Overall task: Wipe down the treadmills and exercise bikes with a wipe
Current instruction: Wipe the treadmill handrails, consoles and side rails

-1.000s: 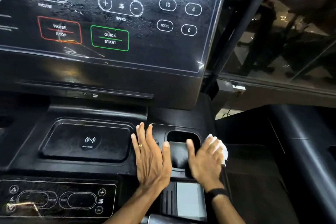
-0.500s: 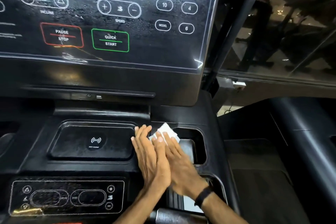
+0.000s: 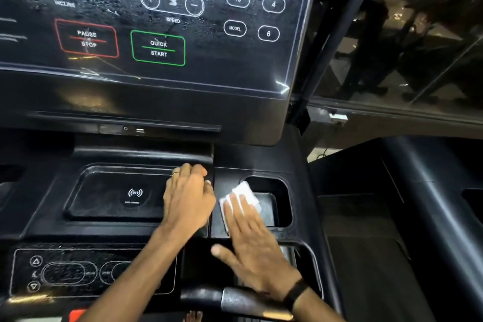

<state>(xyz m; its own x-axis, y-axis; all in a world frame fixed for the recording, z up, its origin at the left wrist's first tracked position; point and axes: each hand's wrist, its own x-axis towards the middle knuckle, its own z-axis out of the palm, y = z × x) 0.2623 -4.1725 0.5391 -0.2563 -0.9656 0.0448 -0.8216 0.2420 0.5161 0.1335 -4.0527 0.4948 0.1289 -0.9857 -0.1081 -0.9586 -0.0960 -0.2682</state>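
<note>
A black treadmill console (image 3: pixel 261 159) fills the view, with its glossy touch panel (image 3: pixel 162 21) above and a charging tray (image 3: pixel 117 196) below. My right hand (image 3: pixel 251 243) lies flat with straight fingers and presses a white wipe (image 3: pixel 244 195) onto the ledge at the left edge of the cup recess (image 3: pixel 277 191). My left hand (image 3: pixel 187 201) rests on the right end of the charging tray, its fingers curled down at the tray's back rim, holding nothing that I can see.
A lower control strip (image 3: pixel 62 272) with arrow buttons sits at the bottom left. A grey handlebar (image 3: pixel 248 300) crosses the bottom. The right side rail (image 3: pixel 431 204) and treadmill belt (image 3: pixel 366 269) lie to the right, with a dark window (image 3: pixel 405 34) behind.
My two hands, close together half a second ago, have parted. The right hand slid the wipe right and toward me along the recess edge. The left hand's fingers have curled.
</note>
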